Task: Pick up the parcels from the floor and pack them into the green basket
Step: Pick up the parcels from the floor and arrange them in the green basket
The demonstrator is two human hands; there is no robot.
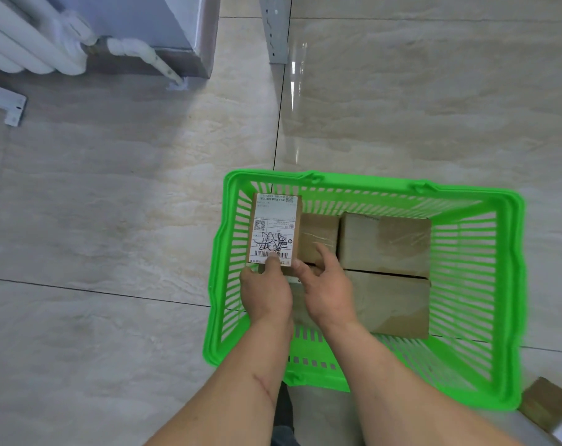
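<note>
Left hand [266, 294] grips a labelled cardboard parcel [274, 231] inside the slatted green plastic basket [511, 284]; right hand [324, 288] hovers, fingers loose.

label text: print on labelled parcel [274, 231] too small to read
small box: parcel [316, 241] beside it partly covered by right hand [326, 292]
parcel under hands: mostly hidden, shape unclear
left hand [266, 292]: fingers behind labelled parcel, grip unseen
floor parcel [549, 405]: cut off by right edge
radiator [25, 40]: cut off at left edge
</note>
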